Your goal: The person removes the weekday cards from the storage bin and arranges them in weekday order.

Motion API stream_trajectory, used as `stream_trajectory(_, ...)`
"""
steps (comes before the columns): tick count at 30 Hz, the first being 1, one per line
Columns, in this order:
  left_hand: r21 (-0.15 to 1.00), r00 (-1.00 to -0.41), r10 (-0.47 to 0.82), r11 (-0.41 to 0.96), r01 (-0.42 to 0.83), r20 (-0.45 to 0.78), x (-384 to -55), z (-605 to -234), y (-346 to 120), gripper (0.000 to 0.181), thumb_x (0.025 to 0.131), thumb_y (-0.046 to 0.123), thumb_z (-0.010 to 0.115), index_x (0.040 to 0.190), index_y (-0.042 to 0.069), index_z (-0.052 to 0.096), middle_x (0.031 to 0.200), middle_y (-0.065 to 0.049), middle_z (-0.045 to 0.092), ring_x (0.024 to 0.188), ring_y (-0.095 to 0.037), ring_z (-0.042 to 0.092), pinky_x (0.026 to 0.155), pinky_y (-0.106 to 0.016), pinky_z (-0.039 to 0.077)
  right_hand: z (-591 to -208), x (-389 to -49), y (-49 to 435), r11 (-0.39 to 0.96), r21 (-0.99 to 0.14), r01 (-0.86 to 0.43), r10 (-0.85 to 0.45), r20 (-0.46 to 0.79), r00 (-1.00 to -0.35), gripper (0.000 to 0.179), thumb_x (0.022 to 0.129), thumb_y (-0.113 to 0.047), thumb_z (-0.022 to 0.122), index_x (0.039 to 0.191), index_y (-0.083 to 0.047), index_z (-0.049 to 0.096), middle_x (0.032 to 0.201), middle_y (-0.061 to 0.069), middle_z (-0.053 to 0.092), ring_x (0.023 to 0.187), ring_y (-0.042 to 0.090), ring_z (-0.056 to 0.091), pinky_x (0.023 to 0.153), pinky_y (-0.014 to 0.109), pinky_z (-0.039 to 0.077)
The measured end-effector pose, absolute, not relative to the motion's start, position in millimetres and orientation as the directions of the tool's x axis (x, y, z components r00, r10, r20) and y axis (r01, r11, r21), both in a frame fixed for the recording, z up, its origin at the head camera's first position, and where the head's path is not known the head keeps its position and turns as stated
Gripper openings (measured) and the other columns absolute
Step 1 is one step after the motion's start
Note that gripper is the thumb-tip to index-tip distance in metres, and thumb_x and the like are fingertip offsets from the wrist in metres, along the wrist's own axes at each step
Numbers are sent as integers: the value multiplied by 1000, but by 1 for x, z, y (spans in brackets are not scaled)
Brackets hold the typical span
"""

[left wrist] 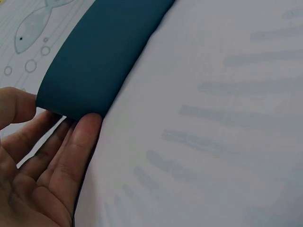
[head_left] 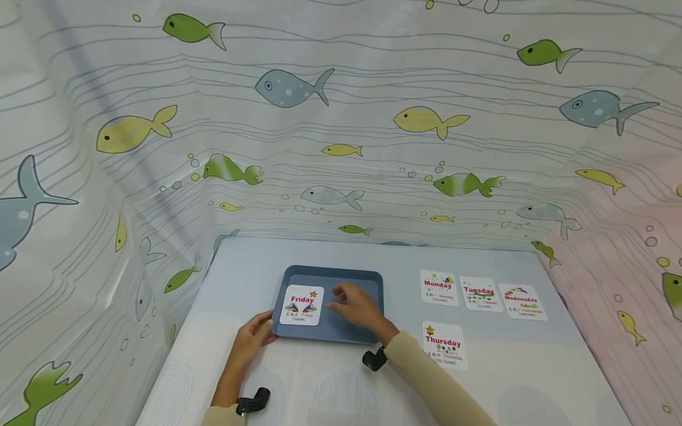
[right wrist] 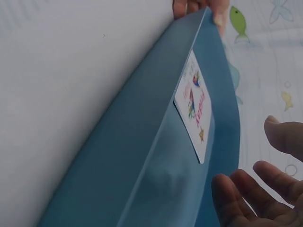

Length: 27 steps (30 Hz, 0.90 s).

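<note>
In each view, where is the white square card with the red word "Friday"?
Head: the white square card is slightly left of centre, lower half, in the blue rectangular tray.
Left wrist: not visible.
Right wrist: right of centre, seen obliquely.
Shared landmark: the tray end held by the left hand.

Blue rectangular rimmed tray (head_left: 333, 329), flat, near-left corner gripped by left hand (head_left: 251, 338). White Friday card (head_left: 301, 306), red lettering, face up in tray's left half, just left of right hand (head_left: 357, 305).
</note>
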State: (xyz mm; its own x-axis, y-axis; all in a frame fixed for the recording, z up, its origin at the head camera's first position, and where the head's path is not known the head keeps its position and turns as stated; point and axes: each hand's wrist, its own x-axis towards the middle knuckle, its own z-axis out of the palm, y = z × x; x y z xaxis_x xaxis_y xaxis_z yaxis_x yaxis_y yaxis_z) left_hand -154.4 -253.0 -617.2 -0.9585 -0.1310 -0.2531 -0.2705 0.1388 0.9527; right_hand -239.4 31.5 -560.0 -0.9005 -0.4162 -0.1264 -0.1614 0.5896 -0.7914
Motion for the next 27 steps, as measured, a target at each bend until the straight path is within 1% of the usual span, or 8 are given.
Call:
stream_trajectory(3, 955, -960, -123, 134, -266, -250, -154, -616, -253, 41, 103, 17, 56, 140, 0, 53, 141, -24, 55, 115, -29, 66, 85, -28, 63, -563, -241, 26, 598, -787, -151, -409, -138, -902, 43, 93, -32, 72, 128, -9, 61, 126, 8, 65, 113, 23, 64, 91, 39, 58)
stream_trajectory(4, 954, -958, -126, 128, -272, -257, -154, -616, -253, 40, 103, 17, 56, 140, 1, 54, 141, -23, 55, 116, -30, 66, 85, -28, 63, -565, -241, 24, 602, -785, -145, -405, -143, -903, 44, 93, -33, 72, 128, -9, 61, 127, 8, 65, 113, 22, 64, 91, 38, 58)
stream_trajectory(9, 954, -960, -120, 136, -267, -252, -154, -616, -254, 41, 103, 18, 56, 141, 2, 53, 142, -23, 55, 119, -32, 64, 86, -28, 62, -570, -242, 18, 598, -791, -126, -396, -155, -905, 50, 91, -32, 75, 131, -8, 59, 131, 11, 63, 118, 26, 61, 93, 44, 56)
stream_trajectory(15, 952, -959, -125, 141, -270, -254, -154, -617, -255, 41, 102, 18, 57, 141, 3, 54, 141, -23, 56, 119, -32, 64, 85, -28, 62, -573, -242, 11, 607, -787, -109, -385, -171, -907, 53, 89, -33, 76, 132, -10, 58, 136, 13, 60, 128, 30, 55, 104, 50, 50)
stream_trajectory(18, 952, -959, -121, 137, -272, -257, -154, -615, -254, 42, 103, 19, 57, 141, 3, 53, 142, -23, 55, 120, -34, 63, 86, -28, 62, -573, -242, 8, 604, -790, -105, -383, -172, -908, 54, 89, -34, 77, 133, -11, 57, 139, 13, 59, 134, 32, 52, 109, 51, 47)
stream_trajectory(23, 952, -958, -111, 125, -279, -266, -154, -614, -254, 43, 102, 23, 58, 141, 4, 53, 143, -22, 54, 123, -35, 62, 87, -28, 62, -579, -245, 2, 621, -775, -116, -379, -168, -910, 59, 87, -37, 78, 135, -11, 57, 141, 12, 58, 136, 31, 51, 112, 49, 46)
stream_trajectory(27, 954, -958, -108, 114, -279, -267, -153, -615, -254, 44, 102, 23, 58, 141, 4, 53, 144, -22, 53, 122, -35, 62, 87, -28, 62, -584, -248, -3, 623, -776, -96, -366, -181, -913, 59, 86, -34, 80, 135, -9, 57, 142, 14, 57, 136, 32, 51, 112, 50, 46)
